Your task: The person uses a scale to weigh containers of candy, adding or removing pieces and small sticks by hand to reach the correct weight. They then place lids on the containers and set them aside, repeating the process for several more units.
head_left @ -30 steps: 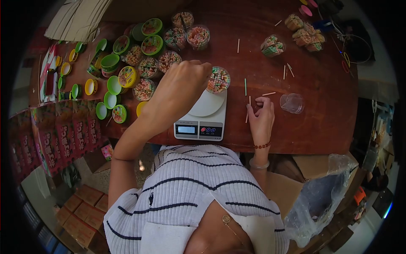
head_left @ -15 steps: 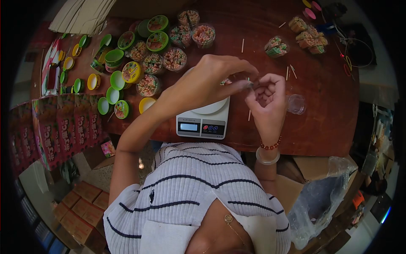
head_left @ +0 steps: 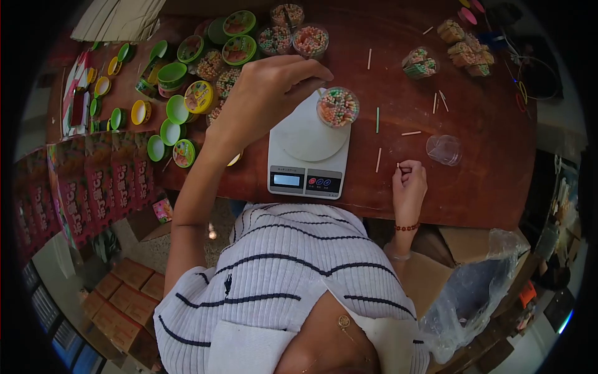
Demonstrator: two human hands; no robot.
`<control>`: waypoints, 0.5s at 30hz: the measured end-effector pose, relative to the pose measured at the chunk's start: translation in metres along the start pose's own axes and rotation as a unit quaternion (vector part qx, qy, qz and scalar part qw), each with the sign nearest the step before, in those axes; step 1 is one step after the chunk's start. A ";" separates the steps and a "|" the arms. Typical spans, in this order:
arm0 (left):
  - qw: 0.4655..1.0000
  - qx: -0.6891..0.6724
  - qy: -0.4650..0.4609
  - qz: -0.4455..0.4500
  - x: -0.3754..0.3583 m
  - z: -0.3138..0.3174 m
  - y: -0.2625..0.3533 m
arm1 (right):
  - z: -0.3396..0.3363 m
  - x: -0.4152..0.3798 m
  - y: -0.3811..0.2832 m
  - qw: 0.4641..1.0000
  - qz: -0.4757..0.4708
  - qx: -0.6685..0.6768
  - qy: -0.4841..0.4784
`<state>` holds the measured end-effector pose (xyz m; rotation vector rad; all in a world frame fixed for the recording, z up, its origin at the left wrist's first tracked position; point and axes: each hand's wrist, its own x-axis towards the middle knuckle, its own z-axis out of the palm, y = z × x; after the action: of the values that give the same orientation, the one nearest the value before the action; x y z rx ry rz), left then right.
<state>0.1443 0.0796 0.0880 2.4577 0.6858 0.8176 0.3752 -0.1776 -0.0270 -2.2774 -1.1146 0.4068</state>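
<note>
My left hand (head_left: 274, 84) hovers over the far left of a white kitchen scale (head_left: 308, 149). Its fingers are bent together, and what they hold, if anything, is hidden. At the far right of the scale's round plate stands a clear cup of thin coloured sticks (head_left: 338, 107), just right of my left fingertips. Near the table's front edge, my right hand (head_left: 410, 184) is closed in a pinch with a pale stick end (head_left: 398, 166) at its fingertips. Beside it lie a pale stick (head_left: 379, 160), a green stick (head_left: 377, 120) and another pale stick (head_left: 411, 133).
An overturned clear cup (head_left: 444, 150) lies right of the scale. Several filled cups (head_left: 310, 40) and green lids (head_left: 240, 50) crowd the far left. Another filled cup (head_left: 420, 63) and stick bundles (head_left: 470, 53) are at the far right. Pink packaging (head_left: 99, 181) hangs left.
My hands have moved apart from over the scale. The left went left and away; the right dropped towards the front edge. The filled cup and loose sticks they covered now show.
</note>
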 end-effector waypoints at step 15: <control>0.996 0.014 -0.083 0.037 0.001 0.032 0.000 | -0.005 0.021 -0.036 0.995 0.032 0.091 -0.035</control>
<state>0.1655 0.0719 0.0658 2.5545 0.5540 0.6253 0.3684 -0.1448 -0.0015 -2.1559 -0.9982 0.5939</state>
